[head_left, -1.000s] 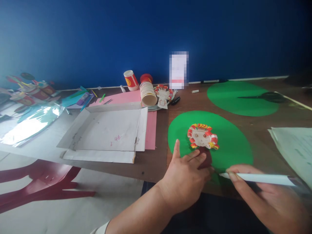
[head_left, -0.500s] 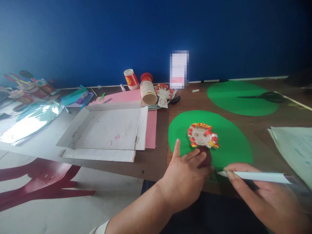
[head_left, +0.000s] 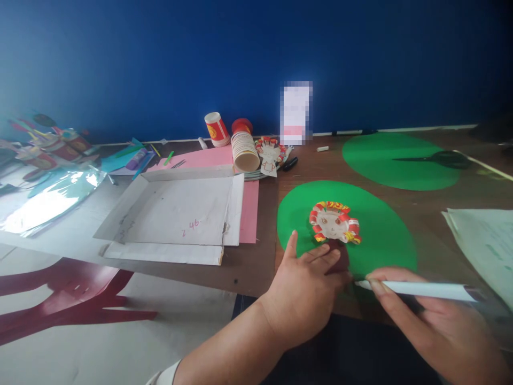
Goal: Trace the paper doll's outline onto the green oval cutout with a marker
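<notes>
My left hand [head_left: 306, 294] lies flat with fingers spread, pressing on a dark red paper piece [head_left: 340, 258] and the near part of a green paper oval [head_left: 380, 230]. Above the red piece is a paper face [head_left: 332, 222] with curled red and yellow strips around it. My right hand [head_left: 428, 315] pinches a white marker [head_left: 425, 289] near its tip. That tip points left, close to my left fingers at the oval's near edge. Whether it touches the paper I cannot tell.
A shallow white cardboard box lid [head_left: 176, 208] lies left, over pink paper [head_left: 249, 214]. Stacked paper cups [head_left: 245, 152] and a second paper figure [head_left: 269, 158] are at the back. Scissors [head_left: 441, 159] rest on another green oval [head_left: 372, 174]. A folded sheet [head_left: 476, 240] lies right.
The marker tip has shifted very slightly left with my right hand. My left hand stays on the paper. The whole view has moved a little.
</notes>
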The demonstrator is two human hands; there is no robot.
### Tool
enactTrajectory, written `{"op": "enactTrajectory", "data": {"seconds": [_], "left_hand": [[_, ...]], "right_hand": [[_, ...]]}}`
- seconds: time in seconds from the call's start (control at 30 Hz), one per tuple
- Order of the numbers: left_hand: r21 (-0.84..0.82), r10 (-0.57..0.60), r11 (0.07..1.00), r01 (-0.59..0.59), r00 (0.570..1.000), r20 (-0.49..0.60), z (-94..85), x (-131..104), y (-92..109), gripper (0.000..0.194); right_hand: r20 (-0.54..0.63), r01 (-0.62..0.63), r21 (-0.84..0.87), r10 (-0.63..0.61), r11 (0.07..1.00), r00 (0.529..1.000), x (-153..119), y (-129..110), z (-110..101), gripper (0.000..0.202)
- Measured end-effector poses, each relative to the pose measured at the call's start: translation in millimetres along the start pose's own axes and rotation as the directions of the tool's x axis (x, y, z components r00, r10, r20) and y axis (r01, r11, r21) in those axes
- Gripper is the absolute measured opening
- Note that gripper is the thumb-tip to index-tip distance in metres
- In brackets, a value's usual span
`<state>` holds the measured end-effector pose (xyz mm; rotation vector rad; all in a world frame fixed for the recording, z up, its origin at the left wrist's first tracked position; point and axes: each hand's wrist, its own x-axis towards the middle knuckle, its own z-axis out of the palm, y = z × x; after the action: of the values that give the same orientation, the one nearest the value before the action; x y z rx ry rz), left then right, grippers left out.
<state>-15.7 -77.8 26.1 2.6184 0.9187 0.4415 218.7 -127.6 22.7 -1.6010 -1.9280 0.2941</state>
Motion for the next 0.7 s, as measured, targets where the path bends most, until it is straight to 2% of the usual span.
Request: {"op": "enactTrajectory", "data": {"seconds": [0.13, 0.23, 0.7], "left_hand": [[-0.020, -0.020, 1.000, 0.020, 1.000, 0.010, -2.1, 0.7, 0.6, 0.029], [-0.029, -0.035, 0.999, 0.036, 0.999, 0.019, -3.8, 1.0, 0.8, 0.029], [-0.070, -0.055, 0.996, 0.056, 0.998, 0.018, -3.5, 0.3, 2.8, 0.028]], "right_hand": [[-0.064, 0.076, 0.002, -0.076, 0.997, 0.995, 2.7, -2.8, -0.6, 0.024], [-0.068, 0.116, -0.021, -0.117, 0.993, 0.991, 5.0, -5.1, -1.3, 0.022], [-0.117, 0.196, -0.066, -0.203, 0.978, 0.972, 6.4, -8.3, 1.3, 0.022]]}}
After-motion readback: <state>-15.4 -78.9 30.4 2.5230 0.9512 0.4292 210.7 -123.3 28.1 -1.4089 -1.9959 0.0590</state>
